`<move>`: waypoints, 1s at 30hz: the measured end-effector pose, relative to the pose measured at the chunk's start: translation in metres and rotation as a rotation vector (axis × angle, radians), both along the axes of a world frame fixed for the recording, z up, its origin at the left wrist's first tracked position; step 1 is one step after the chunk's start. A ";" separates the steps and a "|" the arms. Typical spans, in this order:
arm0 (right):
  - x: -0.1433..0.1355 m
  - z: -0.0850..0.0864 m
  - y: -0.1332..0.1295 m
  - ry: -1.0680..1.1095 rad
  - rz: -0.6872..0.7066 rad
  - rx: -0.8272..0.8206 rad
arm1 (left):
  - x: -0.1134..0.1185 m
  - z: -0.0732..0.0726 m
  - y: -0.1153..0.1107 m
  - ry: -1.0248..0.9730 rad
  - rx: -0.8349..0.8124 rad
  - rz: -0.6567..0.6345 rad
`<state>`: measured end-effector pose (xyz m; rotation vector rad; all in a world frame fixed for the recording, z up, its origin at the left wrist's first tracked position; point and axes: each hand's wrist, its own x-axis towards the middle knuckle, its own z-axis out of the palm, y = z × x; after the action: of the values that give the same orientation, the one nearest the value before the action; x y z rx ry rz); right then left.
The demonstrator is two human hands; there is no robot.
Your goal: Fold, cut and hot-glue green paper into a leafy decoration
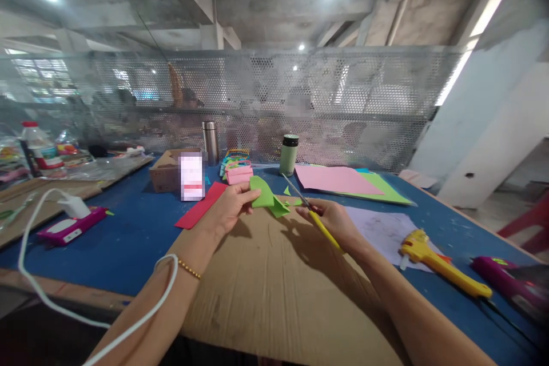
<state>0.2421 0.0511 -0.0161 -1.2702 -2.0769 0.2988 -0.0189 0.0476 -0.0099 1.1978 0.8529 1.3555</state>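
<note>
Okay so, left hand (234, 206): pinching the green piece (262, 193) between thumb and fingers, bent and sticking out toward the middle
Right hand (337, 220): closed around the yellow-handled scissors (325, 232), blades pointing up and away to the left; can't tell if they touch the green piece
Green scrap (287, 190): 1 little pointy bit near the blades
Cardboard (266, 280): big brown sheet under both hands, on the blue tabletop (128, 251)
Red strip (199, 206): just left of the left hand, lying at a slant
Screen (191, 177): upright, pixelated, in front of the cardboard box (164, 176)
Drinkware: 2 pieces farther back, a steel flask (210, 143) and a pale green tumbler (289, 157)
Paper pile: pink sheet (338, 179) over a lime sheet (388, 190), past the right hand
Lilac sheet (380, 231): to the right, yellow glue gun (441, 269) partly on it
Power strip (72, 227): purple, far left, white plug (75, 206) in it
</note>
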 end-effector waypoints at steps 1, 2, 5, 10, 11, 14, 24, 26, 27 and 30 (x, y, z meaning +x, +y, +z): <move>0.001 0.000 0.001 -0.023 -0.016 0.008 | 0.000 -0.001 0.001 -0.015 -0.007 0.007; 0.002 -0.001 0.001 -0.045 -0.029 0.012 | 0.000 -0.002 0.002 -0.027 -0.010 0.013; 0.000 -0.001 0.000 -0.121 -0.069 -0.004 | 0.000 -0.005 0.004 -0.055 -0.017 0.018; -0.005 0.001 -0.004 -0.305 -0.172 -0.062 | -0.001 -0.007 0.006 -0.111 -0.035 -0.032; -0.006 0.001 -0.004 -0.342 -0.194 -0.073 | -0.001 -0.007 0.006 -0.120 -0.035 -0.041; -0.004 0.002 -0.005 -0.396 -0.236 -0.103 | -0.001 -0.008 0.006 -0.117 -0.049 -0.054; -0.001 -0.012 0.001 -0.524 -0.359 -0.141 | 0.001 -0.005 0.000 -0.121 -0.088 -0.105; -0.004 -0.011 -0.002 -0.561 -0.367 -0.141 | 0.004 -0.006 -0.001 -0.128 -0.089 -0.139; -0.005 -0.010 -0.005 -0.579 -0.372 -0.141 | 0.005 -0.006 -0.002 -0.128 -0.087 -0.155; -0.008 -0.006 -0.013 -0.634 -0.376 -0.131 | 0.009 -0.006 -0.006 -0.113 -0.082 -0.178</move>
<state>0.2340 0.0380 -0.0216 -1.9925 -2.2728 -0.1677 -0.0100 0.0418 -0.0158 1.0963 0.6981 1.2197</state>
